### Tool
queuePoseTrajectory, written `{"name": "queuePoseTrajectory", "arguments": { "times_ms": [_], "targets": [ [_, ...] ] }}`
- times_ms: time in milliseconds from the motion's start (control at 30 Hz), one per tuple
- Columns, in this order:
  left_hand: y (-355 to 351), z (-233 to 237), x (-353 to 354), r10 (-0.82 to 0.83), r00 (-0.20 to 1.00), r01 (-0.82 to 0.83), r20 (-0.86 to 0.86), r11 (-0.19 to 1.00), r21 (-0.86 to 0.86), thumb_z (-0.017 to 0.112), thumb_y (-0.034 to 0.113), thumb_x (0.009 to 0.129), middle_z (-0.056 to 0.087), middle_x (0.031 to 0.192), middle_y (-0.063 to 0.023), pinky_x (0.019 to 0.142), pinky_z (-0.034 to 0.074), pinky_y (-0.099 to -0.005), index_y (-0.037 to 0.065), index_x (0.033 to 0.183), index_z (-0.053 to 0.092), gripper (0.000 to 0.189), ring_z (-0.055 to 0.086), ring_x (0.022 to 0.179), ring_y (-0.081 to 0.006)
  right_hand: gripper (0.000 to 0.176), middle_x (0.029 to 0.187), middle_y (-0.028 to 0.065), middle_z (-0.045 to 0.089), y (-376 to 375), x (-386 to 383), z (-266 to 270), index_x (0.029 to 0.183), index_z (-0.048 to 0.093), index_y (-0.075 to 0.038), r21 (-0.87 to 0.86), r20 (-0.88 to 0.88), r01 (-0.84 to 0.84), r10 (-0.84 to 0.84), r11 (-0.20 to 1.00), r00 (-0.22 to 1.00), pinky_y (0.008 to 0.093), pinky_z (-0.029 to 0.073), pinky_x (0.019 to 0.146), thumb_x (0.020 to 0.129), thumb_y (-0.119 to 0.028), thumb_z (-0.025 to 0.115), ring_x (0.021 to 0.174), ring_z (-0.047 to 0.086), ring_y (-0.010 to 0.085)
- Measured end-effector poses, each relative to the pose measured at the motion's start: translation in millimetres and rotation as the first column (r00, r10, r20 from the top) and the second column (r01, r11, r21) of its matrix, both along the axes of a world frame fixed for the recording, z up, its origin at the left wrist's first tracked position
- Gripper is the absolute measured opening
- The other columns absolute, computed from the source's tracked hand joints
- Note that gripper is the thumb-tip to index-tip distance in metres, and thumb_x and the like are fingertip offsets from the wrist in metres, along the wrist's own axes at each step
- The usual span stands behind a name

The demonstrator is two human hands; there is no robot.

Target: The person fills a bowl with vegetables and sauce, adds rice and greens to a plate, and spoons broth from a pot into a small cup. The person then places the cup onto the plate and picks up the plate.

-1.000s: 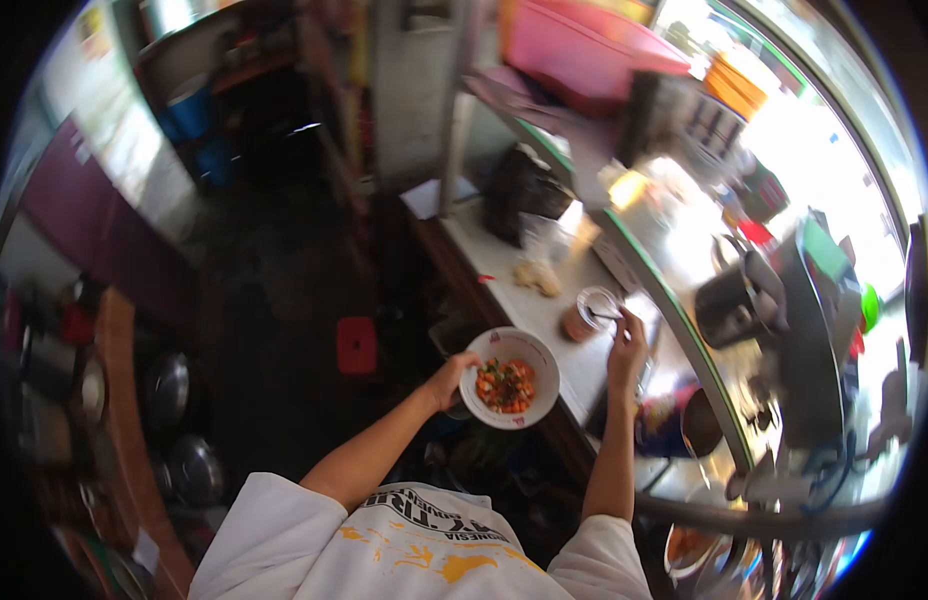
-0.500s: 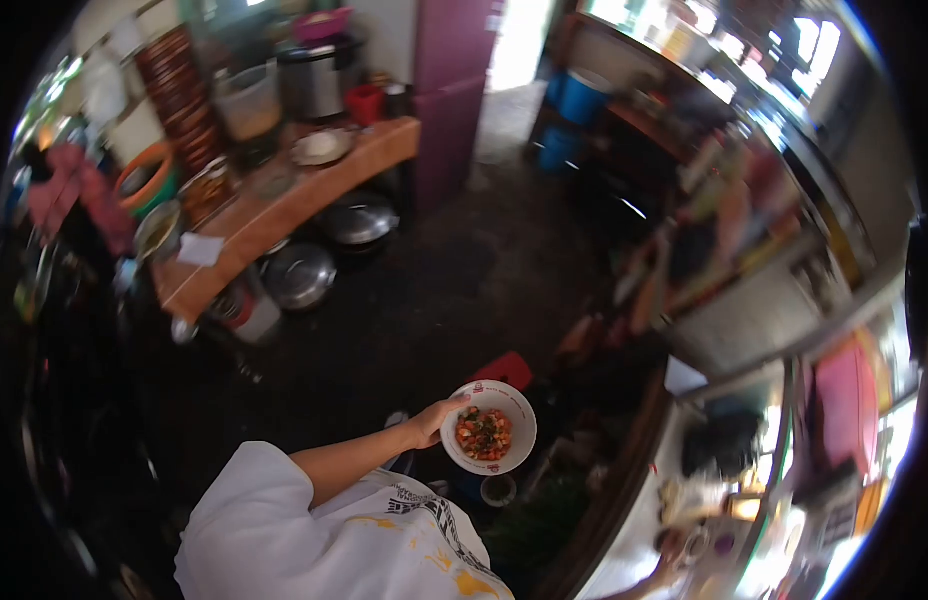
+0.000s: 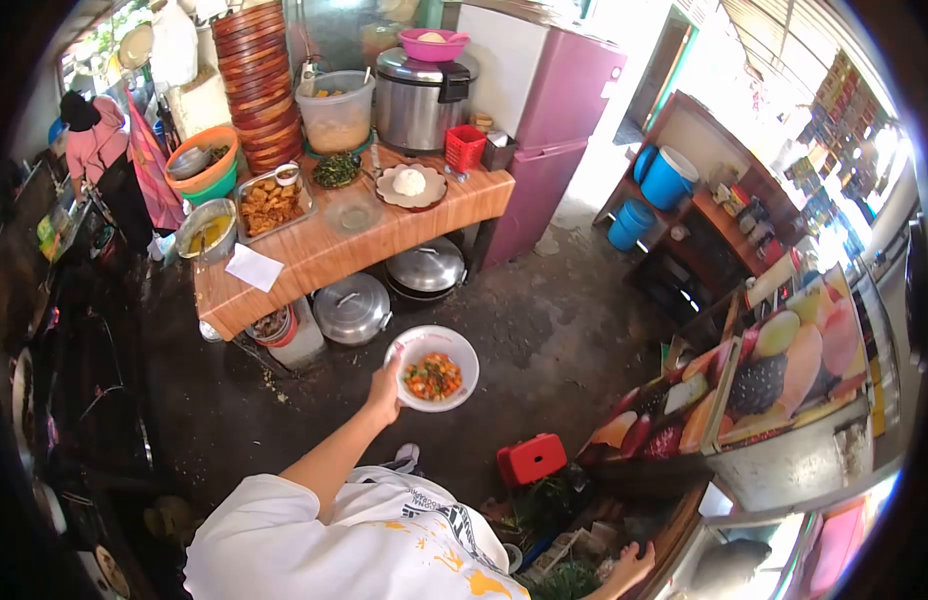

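Note:
My left hand (image 3: 386, 392) is closed on the rim of a white bowl (image 3: 464, 375). Chopped orange, red and green food (image 3: 432, 377) lies in the bottom of the bowl, which is over the dark floor. At the lower right my right hand (image 3: 632, 570) is partly in view beside a wooden edge, its fingers apart and nothing visible in them. Beyond the bowl stands a wood-patterned table (image 3: 314, 255) bearing a plate of white rice (image 3: 409, 181), a tray of fried food (image 3: 271, 205), a dish of greens (image 3: 337, 170) and a pot of yellow liquid (image 3: 206, 235).
Lidded metal pots (image 3: 351, 308) sit below the table. A rice cooker (image 3: 414, 105) and purple fridge (image 3: 554, 130) stand behind. A red stool (image 3: 531, 459) is right of my feet. Blue containers (image 3: 669, 180) are at the upper right. A person in pink (image 3: 96, 150) stands far left.
The view has turned left toward the table. The bowl in my left hand shows higher and further left in view. My right hand also shows further left.

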State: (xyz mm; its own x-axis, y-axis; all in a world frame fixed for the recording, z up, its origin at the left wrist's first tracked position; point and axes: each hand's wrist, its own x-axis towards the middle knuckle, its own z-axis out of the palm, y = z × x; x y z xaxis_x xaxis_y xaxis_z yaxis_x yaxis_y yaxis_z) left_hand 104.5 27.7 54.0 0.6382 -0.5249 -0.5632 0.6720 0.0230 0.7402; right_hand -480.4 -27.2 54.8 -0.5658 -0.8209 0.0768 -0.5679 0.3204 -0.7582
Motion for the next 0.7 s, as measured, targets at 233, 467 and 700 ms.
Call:
{"name": "queuePoseTrajectory", "arguments": {
  "times_ms": [233,467,700],
  "targets": [
    [-53.9,4.1,184.7,0.238,0.966,-0.248,0.102,0.964,0.100,0.050,0.043,0.093,0.061,0.108,-0.0132,0.063,0.057,-0.0394,0.003,0.120,0.052,0.049,0.066,0.085,-0.0233,0.043,0.119,0.0162,0.047,-85.1,188.5,-9.6,0.126,0.048,0.004,0.026,0.083,-0.411,0.408,0.911,0.909,0.0271,0.050,0.058,0.085,-0.002,0.060,0.068,0.062,0.0187],
    [-113.9,-18.5,331.9,0.378,0.919,-0.381,0.111,0.924,0.011,0.046,0.027,0.094,0.057,0.113,-0.0167,0.059,0.059,-0.0385,0.002,0.123,0.045,0.038,0.066,0.086,-0.0276,0.044,0.113,0.0192,0.049,-165.8,284.9,-32.9,0.120,0.051,0.005,0.147,-0.045,-0.637,0.648,0.757,0.760,0.0331,0.050,0.069,0.079,-0.004,0.063,0.090,0.058,0.0276],
    [-165.0,-52.4,431.1,0.485,0.874,-0.482,-0.035,0.874,0.055,0.045,0.019,0.095,0.054,0.113,-0.0189,0.065,0.061,-0.0455,0.001,0.127,0.039,0.037,0.064,0.089,-0.0328,0.044,0.113,0.0218,0.048,-282.8,403.0,-26.3,0.119,0.050,0.007,0.170,-0.059,-0.743,0.759,0.647,0.648,0.0353,0.052,0.074,0.078,-0.003,0.064,0.100,0.056,0.0324]
  ]
}}
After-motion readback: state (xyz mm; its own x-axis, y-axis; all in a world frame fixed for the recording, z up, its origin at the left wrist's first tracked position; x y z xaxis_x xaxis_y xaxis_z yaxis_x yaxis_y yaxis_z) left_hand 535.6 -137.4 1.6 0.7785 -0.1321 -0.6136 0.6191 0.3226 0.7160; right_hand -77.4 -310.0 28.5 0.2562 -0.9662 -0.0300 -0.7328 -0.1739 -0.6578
